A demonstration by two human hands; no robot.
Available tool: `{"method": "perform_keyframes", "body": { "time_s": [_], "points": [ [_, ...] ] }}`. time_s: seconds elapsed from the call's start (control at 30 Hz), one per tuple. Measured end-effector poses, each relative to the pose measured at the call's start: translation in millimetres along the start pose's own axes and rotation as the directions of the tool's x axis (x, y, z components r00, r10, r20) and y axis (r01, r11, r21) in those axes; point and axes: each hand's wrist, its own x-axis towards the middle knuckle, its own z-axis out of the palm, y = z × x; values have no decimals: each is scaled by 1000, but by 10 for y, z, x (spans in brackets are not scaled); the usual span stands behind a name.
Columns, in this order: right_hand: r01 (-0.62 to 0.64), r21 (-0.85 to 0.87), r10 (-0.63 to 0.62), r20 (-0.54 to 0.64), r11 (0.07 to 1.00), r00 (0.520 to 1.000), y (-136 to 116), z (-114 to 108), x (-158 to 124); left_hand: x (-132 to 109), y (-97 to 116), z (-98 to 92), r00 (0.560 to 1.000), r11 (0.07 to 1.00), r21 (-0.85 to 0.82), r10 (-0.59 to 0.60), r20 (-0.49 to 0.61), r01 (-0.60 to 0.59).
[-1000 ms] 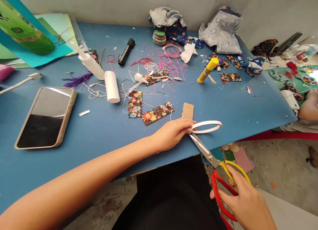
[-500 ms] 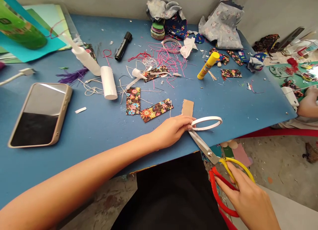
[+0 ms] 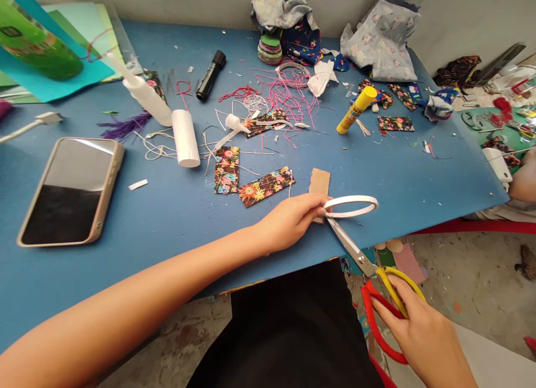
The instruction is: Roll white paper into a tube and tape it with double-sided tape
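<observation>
My left hand [image 3: 299, 218] is closed on a thin roll of white tape [image 3: 355, 205], pinched at its left side so the ring tilts over the table edge. Under those fingers lies a small brown cardboard strip [image 3: 319, 181], partly covered by the hand. My right hand [image 3: 427, 321] grips scissors [image 3: 362, 259] by their yellow and red handles. The scissor tips point up and left, close by the left fingertips and the roll; whether they touch the tape I cannot tell. Two flowered fabric-covered strips, one slanted [image 3: 267, 187] and one upright [image 3: 226, 170], lie left of the cardboard.
Around the blue table [image 3: 167, 220] are a phone [image 3: 69, 192], a white cylinder [image 3: 185, 139], a white glue bottle [image 3: 148, 100], a black marker [image 3: 210, 76], a yellow glue stick [image 3: 355, 110], tangled pink string [image 3: 288, 95] and fabric scraps [image 3: 381, 42]. Another person's arm [image 3: 523, 178] shows at right.
The scissor blades look closer together than before, with their tips still by the left fingers. More cardboard shows below my left hand. The whole view has shifted slightly.
</observation>
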Motion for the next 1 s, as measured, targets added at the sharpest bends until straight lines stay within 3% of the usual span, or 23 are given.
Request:
{"method": "perform_keyframes", "body": {
  "time_s": [0.17, 0.33, 0.5, 0.6, 0.67, 0.73, 0.8, 1.0],
  "points": [
    [-46, -12, 46, -23, 999, 999, 203, -32, 188, -4, -18, -6, 993, 1000, -10, -25, -115, 25],
    [-96, -18, 95, -66, 995, 993, 481, -42, 819, -44, 1, 11, 974, 995, -91, 20, -226, -41],
    [157, 164, -169, 63, 974, 984, 688, -149, 1292, -68, 60, -17, 922, 984, -139, 46, -384, -107],
    [204, 146, -187, -118, 968, 975, 476, -197, 1366, -59, 121, -80, 890, 977, -180, 17, -456, -111],
    [324, 157, -283, -233, 933, 930, 190, -167, 1363, -50, 162, -130, 860, 970, -206, 4, -510, -127],
    [506, 181, -467, -219, 843, 857, -119, -98, 1343, -45, 190, -180, 830, 966, -219, -9, -558, -136],
    [607, 173, -585, -166, 776, 794, -359, -25, 1327, -51, 200, -227, 806, 966, -220, -24, -592, -133],
    [645, 124, -628, -152, 754, 763, -521, 25, 1347, -91, 154, -308, 782, 975, -212, -78, -619, -70]
  ]
}}
